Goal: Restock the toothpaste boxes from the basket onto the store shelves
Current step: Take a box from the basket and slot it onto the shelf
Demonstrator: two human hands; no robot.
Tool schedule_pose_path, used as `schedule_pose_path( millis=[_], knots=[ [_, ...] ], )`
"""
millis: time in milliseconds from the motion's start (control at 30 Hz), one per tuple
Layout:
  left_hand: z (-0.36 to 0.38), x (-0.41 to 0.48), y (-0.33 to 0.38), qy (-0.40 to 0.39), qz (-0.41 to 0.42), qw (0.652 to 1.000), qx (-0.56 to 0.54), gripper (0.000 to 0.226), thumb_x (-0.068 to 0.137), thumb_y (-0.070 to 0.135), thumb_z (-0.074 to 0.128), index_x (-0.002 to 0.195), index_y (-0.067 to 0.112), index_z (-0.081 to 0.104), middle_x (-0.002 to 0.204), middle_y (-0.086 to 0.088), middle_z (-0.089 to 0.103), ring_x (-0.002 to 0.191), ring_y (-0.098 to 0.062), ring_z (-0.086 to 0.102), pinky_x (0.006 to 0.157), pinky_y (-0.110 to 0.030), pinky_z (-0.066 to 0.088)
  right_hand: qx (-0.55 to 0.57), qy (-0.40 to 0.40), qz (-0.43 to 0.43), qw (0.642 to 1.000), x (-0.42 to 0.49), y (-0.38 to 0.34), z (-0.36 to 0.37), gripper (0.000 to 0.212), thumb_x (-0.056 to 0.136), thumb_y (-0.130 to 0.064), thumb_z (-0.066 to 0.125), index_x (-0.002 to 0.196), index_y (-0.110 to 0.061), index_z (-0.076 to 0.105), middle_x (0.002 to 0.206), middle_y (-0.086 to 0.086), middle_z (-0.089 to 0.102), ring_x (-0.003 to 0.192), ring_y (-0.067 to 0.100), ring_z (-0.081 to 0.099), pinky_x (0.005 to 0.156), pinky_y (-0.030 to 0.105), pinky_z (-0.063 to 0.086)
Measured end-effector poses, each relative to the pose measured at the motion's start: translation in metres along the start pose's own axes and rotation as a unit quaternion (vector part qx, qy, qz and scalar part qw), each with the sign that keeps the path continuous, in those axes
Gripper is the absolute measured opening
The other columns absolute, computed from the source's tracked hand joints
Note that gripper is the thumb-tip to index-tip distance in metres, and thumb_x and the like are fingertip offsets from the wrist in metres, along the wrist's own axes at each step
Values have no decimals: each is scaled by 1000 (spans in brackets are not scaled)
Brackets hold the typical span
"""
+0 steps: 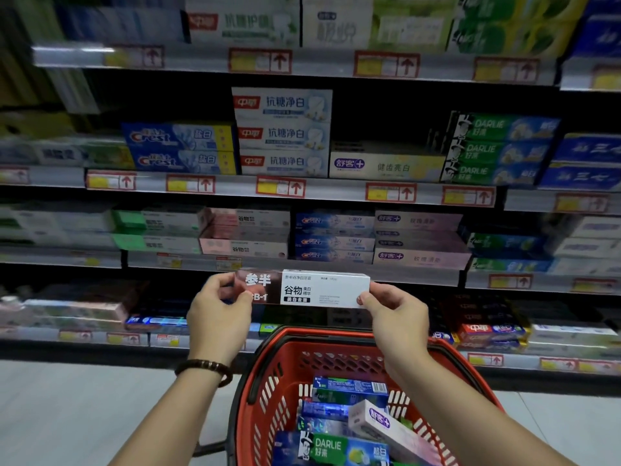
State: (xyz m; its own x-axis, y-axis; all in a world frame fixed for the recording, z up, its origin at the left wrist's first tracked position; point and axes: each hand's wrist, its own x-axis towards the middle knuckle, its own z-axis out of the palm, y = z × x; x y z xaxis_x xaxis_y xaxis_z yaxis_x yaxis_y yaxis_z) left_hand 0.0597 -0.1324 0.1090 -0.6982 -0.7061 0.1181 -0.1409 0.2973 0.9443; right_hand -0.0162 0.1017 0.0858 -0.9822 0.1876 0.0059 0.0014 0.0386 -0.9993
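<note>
While the left hand [218, 311] pinches its brown end and the right hand [393, 314] its white end, the toothpaste box [312, 289] lies level and crosswise above the basket [285, 368], with the matching boxes [245, 233] shelved just up-left.

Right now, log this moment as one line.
left hand: holds box left end | right hand: holds right end | box: level, before shelves, unshelved | basket: more boxes inside

Basket [268, 375] sits before shelves [215, 193], boxes [349, 418] inside it.
</note>
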Motion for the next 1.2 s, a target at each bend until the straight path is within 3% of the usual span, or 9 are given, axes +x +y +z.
schedule_pose_path(
  millis=[167,367,500,667,800,900,1100,1200],
  knots=[
    [-11,29,4,16,0,1000,8,26,91,15,72,91,39,63,100,14,70,93,-21,70,86,-43,59,7,-23,-3,1000,10,-14,32,19,94,-12,79,96,-30,82,87,-15,81,92,7,77,93,35,62],
    [-14,61,3,27,-12,1000,8,27,90,15,74,113,27,67,106,9,67,102,-16,63,88,-32,48,1,-12,-12,1000,21,-23,68,17,93,-13,81,92,-30,82,84,-15,80,89,3,74,91,29,60],
    [-16,83,4,44,-7,999,27,24,89,15,73,110,26,67,104,7,69,99,-15,63,88,-28,44,-11,-18,-19,1000,30,-29,91,27,92,-14,82,79,-37,74,86,-18,77,88,0,70,86,25,54],
    [-13,108,7,55,-2,997,45,25,91,14,70,109,30,62,99,10,65,94,-15,59,85,-29,44,-23,-19,-24,999,42,-31,115,16,92,-17,82,92,-33,80,90,-19,77,90,0,70,89,26,55],
    [-10,133,5,63,-13,997,44,26,90,17,71,112,27,65,103,8,67,98,-17,62,91,-33,50,-37,-20,-33,999,53,-31,134,19,93,-17,81,87,-34,79,84,-19,78,87,0,72,87,27,58],
    [-8,150,3,68,-15,996,49,25,88,17,70,109,30,65,101,9,69,98,-19,65,92,-36,53,-47,-24,-42,998,61,-30,143,14,93,-17,80,95,-32,82,87,-19,78,88,-1,71,88,27,59],
    [1,179,-3,84,-23,995,46,23,90,15,67,106,29,61,99,7,68,95,-21,64,83,-32,48,-62,-46,-56,995,74,-30,166,22,91,-14,80,96,-35,79,87,-19,77,88,-3,70,89,24,56],
    [4,191,-8,91,-28,994,45,22,90,15,64,109,27,63,99,5,70,95,-24,64,80,-33,47,-69,-49,-58,995,82,-30,178,21,91,-16,81,107,-30,81,89,-20,77,87,-6,68,86,20,53]
  ],
)
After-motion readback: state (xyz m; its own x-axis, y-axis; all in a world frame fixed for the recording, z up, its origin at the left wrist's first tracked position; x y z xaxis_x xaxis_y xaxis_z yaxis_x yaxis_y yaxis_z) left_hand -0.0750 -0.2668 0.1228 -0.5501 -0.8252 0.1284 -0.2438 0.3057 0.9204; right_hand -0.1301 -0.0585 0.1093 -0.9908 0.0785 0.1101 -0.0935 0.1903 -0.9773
